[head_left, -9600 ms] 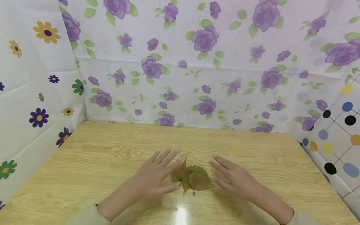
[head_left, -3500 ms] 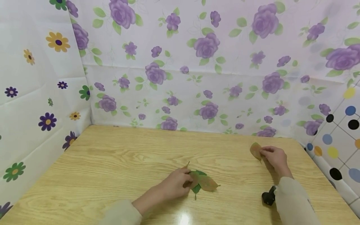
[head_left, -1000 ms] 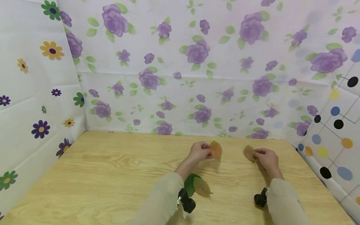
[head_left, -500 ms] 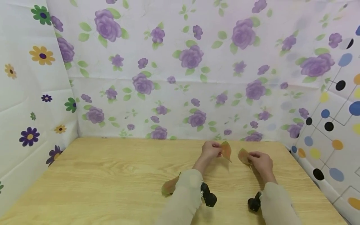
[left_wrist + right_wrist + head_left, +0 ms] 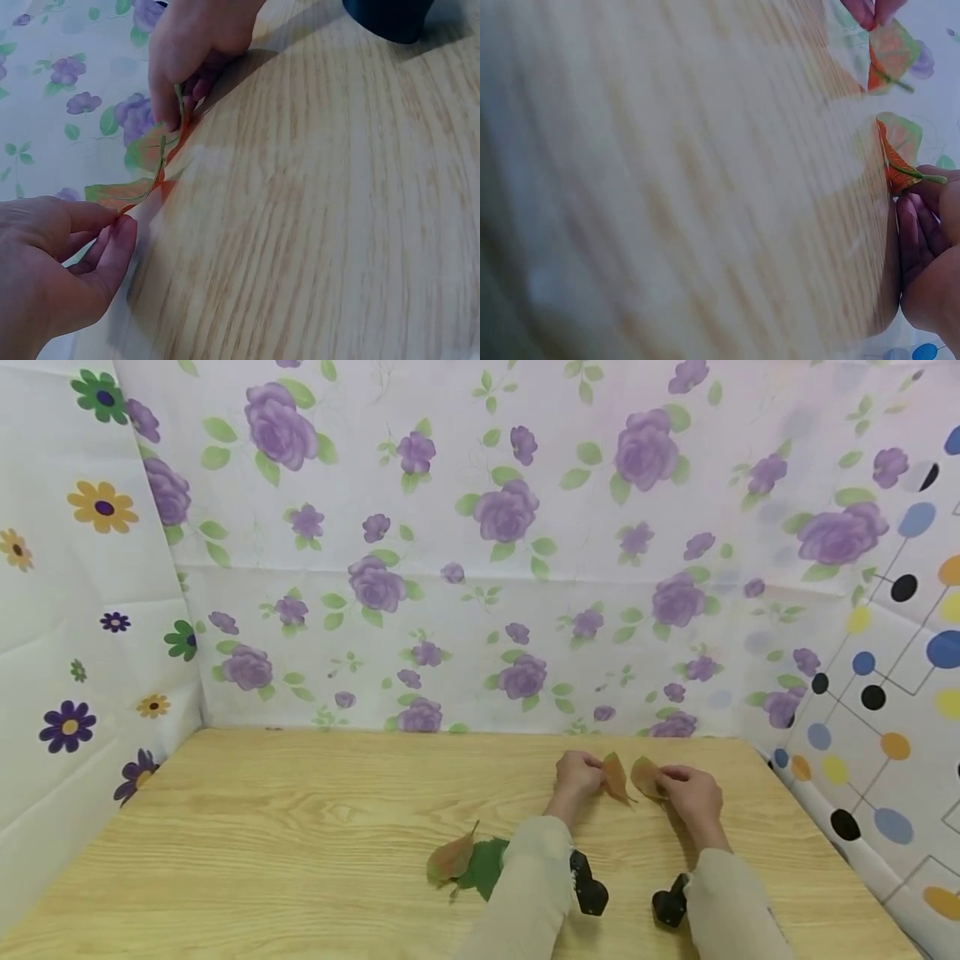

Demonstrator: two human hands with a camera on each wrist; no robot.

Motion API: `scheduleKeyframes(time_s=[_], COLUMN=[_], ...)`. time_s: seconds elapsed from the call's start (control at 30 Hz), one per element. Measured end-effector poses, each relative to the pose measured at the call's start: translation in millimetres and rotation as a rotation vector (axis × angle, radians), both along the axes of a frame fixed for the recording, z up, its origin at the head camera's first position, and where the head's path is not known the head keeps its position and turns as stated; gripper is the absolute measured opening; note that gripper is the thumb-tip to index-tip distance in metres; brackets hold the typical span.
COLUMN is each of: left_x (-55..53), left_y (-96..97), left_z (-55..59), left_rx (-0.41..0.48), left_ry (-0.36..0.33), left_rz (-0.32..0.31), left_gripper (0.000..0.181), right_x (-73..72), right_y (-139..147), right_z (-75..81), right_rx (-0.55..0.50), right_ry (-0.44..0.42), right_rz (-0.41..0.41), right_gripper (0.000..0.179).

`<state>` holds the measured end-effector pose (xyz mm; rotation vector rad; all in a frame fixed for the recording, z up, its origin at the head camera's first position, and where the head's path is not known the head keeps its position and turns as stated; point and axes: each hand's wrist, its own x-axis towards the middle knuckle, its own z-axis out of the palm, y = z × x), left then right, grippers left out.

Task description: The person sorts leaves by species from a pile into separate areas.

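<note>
Near the back right of the table, my left hand [image 5: 577, 775] pinches an orange-green leaf [image 5: 616, 778] by its left edge. Just right of it, a second leaf [image 5: 645, 777] is pinched by my right hand [image 5: 693, 795]. A narrow gap parts the two leaves in the head view. The left wrist view shows my left thumb and fingers [image 5: 112, 240] on the edge of the near leaf [image 5: 124, 193]. In the right wrist view my right fingertips [image 5: 911, 202] hold the lower leaf [image 5: 900, 150], its stem pointing right.
More leaves lie on the wooden table [image 5: 300, 827]: a brownish one [image 5: 452, 858] and a green one [image 5: 486, 867], partly behind my left sleeve [image 5: 532, 885]. Black wrist cameras [image 5: 590, 887] hang by both sleeves. Flowered cloth [image 5: 450, 543] stands behind the table.
Both hands first hovered beside a leaf pile. The right hand then held a leaf at right while the left took another; lately the left has moved right, bringing its leaf close to the right one.
</note>
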<state>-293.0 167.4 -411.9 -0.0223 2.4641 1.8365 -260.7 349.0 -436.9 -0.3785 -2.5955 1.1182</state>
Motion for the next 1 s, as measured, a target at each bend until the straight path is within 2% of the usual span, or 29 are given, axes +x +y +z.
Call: scheduleKeyframes(time_s=[0.2, 0.33, 0.63, 0.8, 1.0], left_x=[5.3, 5.8, 2.7, 0.0, 0.1], left_y=[0.2, 0.4, 0.9, 1.5, -1.8], left_z=[1.6, 1.1, -3.4, -1.9, 4.3], left_rx=[-0.088, -0.096, -0.119, -0.134, -0.168], left_ry=[0.036, 0.050, 0.104, 0.133, 0.123], left_rz=[-0.001, -0.023, -0.030, -0.051, -0.076], left_gripper=[0.011, 0.014, 0.021, 0.023, 0.022], right_x=[0.8, 0.3, -1.9, -1.0, -1.2], right_y=[-5.1, -5.7, -5.7, -6.3, -6.1], right_z=[0.5, 0.3, -1.7, 0.2, 0.6], right_rx=[0.001, 0.004, -0.011, -0.012, -0.016], right_ry=[0.014, 0.018, 0.014, 0.005, 0.001], right_rz=[-0.008, -0.019, -0.037, -0.046, -0.044], right_gripper=[0.030, 0.029, 0.028, 0.029, 0.030])
